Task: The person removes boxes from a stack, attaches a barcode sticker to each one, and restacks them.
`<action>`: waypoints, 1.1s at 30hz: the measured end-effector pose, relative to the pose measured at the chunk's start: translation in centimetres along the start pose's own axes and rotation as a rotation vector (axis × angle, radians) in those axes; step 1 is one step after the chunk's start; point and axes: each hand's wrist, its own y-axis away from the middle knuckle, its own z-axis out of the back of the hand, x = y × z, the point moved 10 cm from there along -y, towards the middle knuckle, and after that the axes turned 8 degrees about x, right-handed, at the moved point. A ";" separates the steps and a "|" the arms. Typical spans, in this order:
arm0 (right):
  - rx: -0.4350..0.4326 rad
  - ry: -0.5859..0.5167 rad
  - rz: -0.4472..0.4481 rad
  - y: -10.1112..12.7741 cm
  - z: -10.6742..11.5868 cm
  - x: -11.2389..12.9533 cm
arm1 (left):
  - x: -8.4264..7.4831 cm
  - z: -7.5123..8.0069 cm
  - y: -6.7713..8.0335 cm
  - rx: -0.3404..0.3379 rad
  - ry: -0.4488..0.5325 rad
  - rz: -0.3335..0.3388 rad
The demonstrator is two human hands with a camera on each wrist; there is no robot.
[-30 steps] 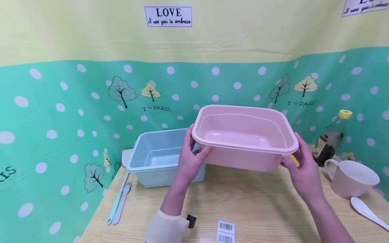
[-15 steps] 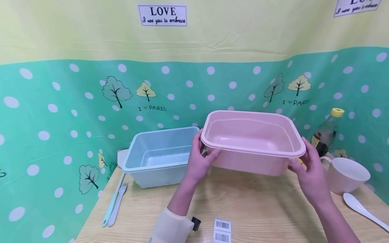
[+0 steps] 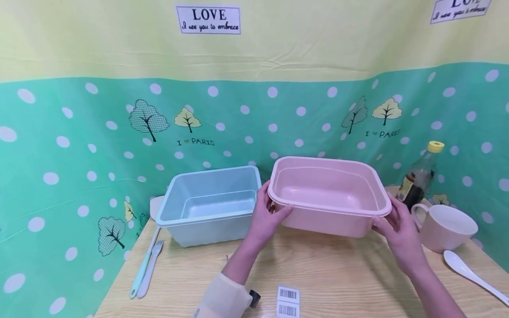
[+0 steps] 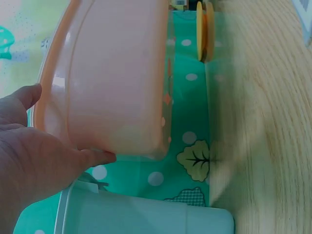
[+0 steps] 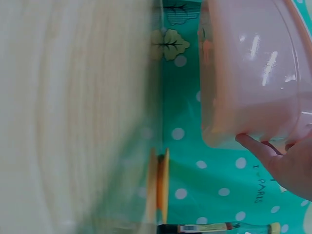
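Nearest the viewer, a barcode label lies on the wooden table. At the left side, a fork lies alongside the handle of a spatula; at the right lies a white spoon. Beyond the label, the left hand and right hand grip opposite ends of a pink tub, both hands curved and well short of fully closed, each thumb against the near wall below the rim and fingers round the end. The tub is held above the table, roughly level, rim upward, with nothing visible inside. It is probably light, moulded plastic: stiff at the rim, somewhat flexible in the walls, smooth enough to slip under a loose grip, and unlikely to break. The best hold is judged to be under the rim at both short ends, which keeps it level. To its left stands a blue tub, on the table; to its right, a mug. Farther back stand a bottle and the dotted cloth.
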 end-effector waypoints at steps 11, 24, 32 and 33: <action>0.003 0.010 -0.081 0.6 -0.5 -1.7 | 1.5 0.5 0.5 0.022 -0.045 0.026; 0.032 0.043 -0.148 0.7 -0.1 -3.4 | 2.8 0.2 0.8 0.044 -0.077 0.046; 0.056 0.145 -0.204 0.7 0.5 -4.2 | 4.3 -0.2 1.0 0.020 -0.067 0.074; 0.061 0.150 -0.209 0.7 0.5 -4.3 | 4.5 -0.2 1.1 0.016 -0.071 0.082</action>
